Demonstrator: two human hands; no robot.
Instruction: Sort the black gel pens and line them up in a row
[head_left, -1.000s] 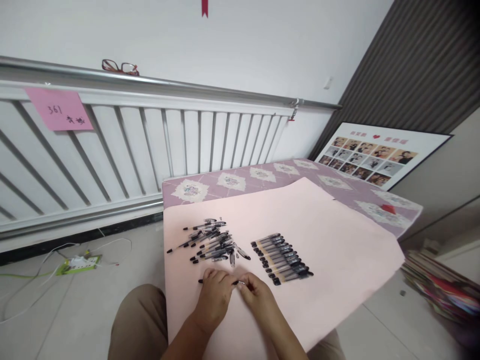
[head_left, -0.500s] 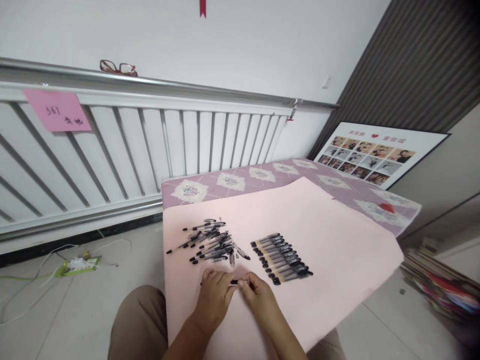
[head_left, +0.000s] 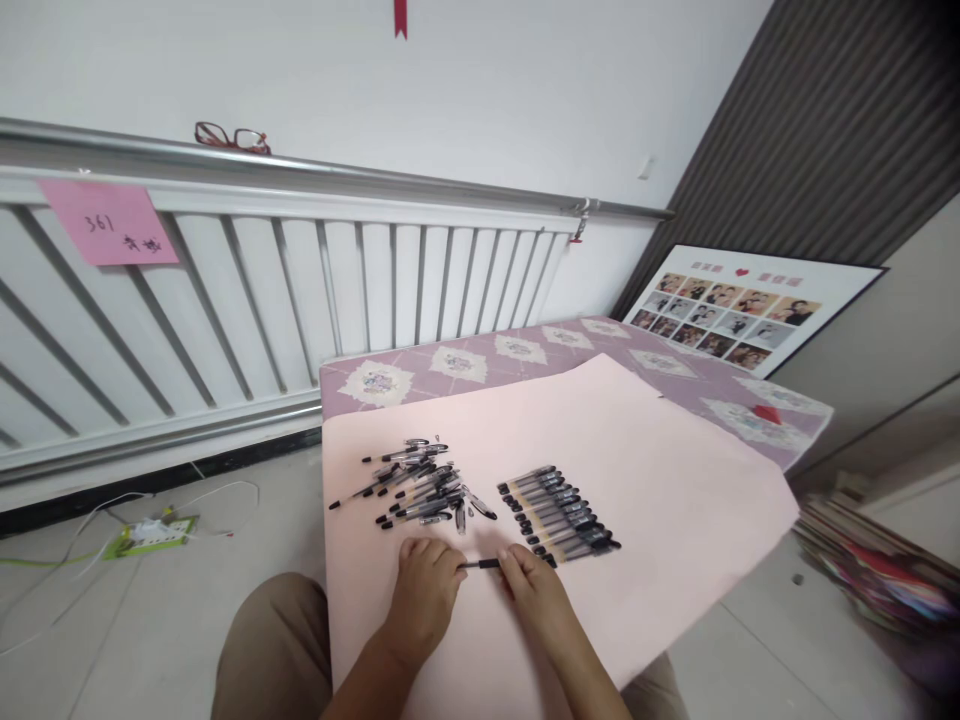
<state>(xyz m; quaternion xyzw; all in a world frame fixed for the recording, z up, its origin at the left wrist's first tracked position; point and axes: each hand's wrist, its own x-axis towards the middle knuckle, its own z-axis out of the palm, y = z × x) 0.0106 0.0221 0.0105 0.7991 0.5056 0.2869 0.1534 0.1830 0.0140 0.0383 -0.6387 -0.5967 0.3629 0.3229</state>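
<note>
My left hand (head_left: 424, 592) and my right hand (head_left: 537, 590) rest on a large pink sheet (head_left: 660, 500), and both pinch one black pen (head_left: 480, 564) that lies level between them. The fingers of both hands are closed on its ends. Just beyond my left hand lies a loose heap of black pens (head_left: 420, 485). Beyond my right hand, a neat row of capped pens (head_left: 559, 515) lies side by side.
The sheet covers a low table with a purple patterned cloth (head_left: 465, 365). A white radiator (head_left: 300, 290) with a pink note (head_left: 109, 222) and red glasses (head_left: 231, 137) stands behind. A photo board (head_left: 742, 310) leans at right. Cables and a green power strip (head_left: 146, 533) lie on the floor at left.
My hands have drawn a little apart, so more of the pen shows between them. My right hand has shifted slightly right, toward the neat row.
</note>
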